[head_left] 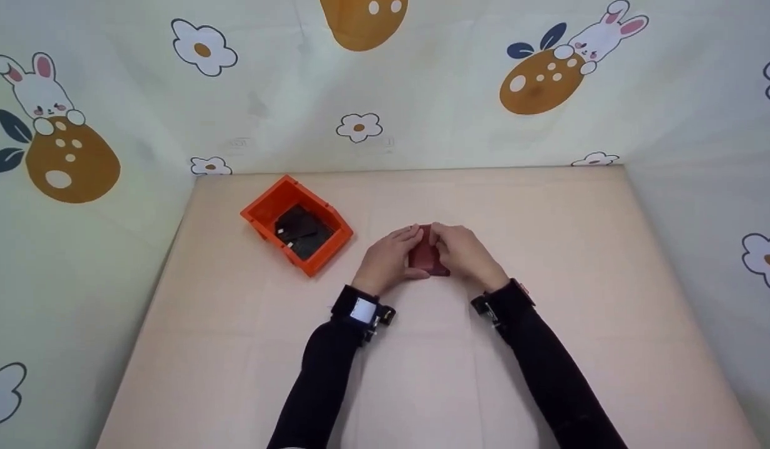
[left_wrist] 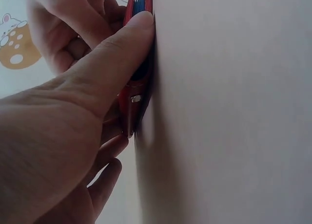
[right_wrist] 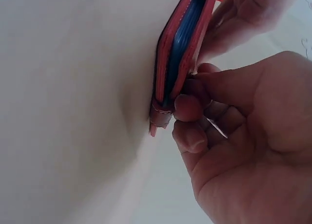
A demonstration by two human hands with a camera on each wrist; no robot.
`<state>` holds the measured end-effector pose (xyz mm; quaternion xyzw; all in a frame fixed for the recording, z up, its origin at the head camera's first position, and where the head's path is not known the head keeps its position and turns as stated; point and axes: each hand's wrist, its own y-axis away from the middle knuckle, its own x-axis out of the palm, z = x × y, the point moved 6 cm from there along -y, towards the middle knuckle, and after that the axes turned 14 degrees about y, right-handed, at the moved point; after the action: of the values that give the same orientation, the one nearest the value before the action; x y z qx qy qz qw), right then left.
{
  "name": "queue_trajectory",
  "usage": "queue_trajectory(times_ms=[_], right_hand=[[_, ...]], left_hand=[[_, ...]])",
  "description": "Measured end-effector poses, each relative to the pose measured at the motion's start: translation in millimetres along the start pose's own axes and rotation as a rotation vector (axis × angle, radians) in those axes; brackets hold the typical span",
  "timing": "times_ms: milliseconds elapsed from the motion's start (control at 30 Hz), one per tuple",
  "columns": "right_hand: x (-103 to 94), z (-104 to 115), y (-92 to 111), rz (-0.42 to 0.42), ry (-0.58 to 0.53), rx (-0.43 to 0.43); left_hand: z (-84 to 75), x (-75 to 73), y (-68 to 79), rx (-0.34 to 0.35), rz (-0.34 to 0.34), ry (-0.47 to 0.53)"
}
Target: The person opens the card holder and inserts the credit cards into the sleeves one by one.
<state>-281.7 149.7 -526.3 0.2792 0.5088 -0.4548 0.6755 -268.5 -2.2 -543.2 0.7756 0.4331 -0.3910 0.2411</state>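
Observation:
A dark red card holder [head_left: 426,258] lies on the table between both hands. In the right wrist view, blue clear sleeves show between its red covers [right_wrist: 165,63], and a short strap [right_wrist: 161,116] crosses its end. The left hand [head_left: 387,259] grips the card holder from the left, its thumb along the near edge. At the right side, the right hand [head_left: 465,251] has curled fingers and pinches the card holder close to the strap. A small metallic snap [left_wrist: 136,98] shows in the left wrist view. The right fingertips partly hide the contact.
An orange plastic bin [head_left: 332,252] stands to the left of the hands, with dark flat items [head_left: 301,231] inside. A pale cloth covers the table [head_left: 235,355]. Patterned curtains [head_left: 285,93] rise at the back and both sides.

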Motion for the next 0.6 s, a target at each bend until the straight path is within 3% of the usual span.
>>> queue_trajectory(times_ms=[200, 367, 600], right_hand=[[-11.5, -50, 17, 0.073, -0.070, 0.196], [-7.7, -55, 19, 0.186, -0.104, 0.217], [-15.7, -69, 24, 0.172, -0.091, 0.303]], left_hand=[[3.0, -4.4, 1.7, -0.045, 0.012, -0.013], [6.4, -6.4, 4.5, -0.055, 0.034, 0.015], [3.4, -3.0, 3.4, -0.041, 0.080, 0.058]])
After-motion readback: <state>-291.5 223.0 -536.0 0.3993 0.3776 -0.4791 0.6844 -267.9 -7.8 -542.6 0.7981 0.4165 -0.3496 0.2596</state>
